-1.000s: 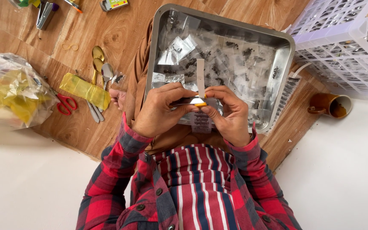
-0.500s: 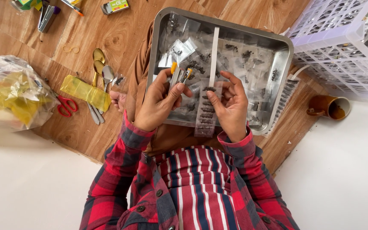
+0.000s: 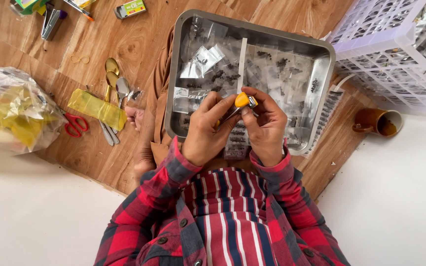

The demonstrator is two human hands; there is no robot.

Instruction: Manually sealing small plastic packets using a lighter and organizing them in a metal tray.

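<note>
A metal tray [image 3: 321, 54] rests on my lap, full of small clear packets [image 3: 208, 59] with dark bits inside. Over its near edge, my left hand [image 3: 205, 130] and my right hand [image 3: 268, 129] meet around a small yellow-topped lighter [image 3: 241, 100] with a metal head. Fingertips of both hands pinch it. A strip of joined packets [image 3: 235, 144] hangs under my hands over the tray's rim. A long white strip [image 3: 242, 54] lies in the tray beyond my fingers.
On the wooden floor at left lie spoons [image 3: 112, 79], a yellow packet [image 3: 97, 108], red scissors [image 3: 75, 125] and a clear bag of yellow goods [image 3: 11, 111]. A white plastic basket [image 3: 390, 54] and a brown mug [image 3: 378, 122] stand at right. A stapler [image 3: 50, 22] lies far left.
My hands held a white packet strip upright over the tray; that strip now lies in the tray. Both hands have closed together around the yellow lighter.
</note>
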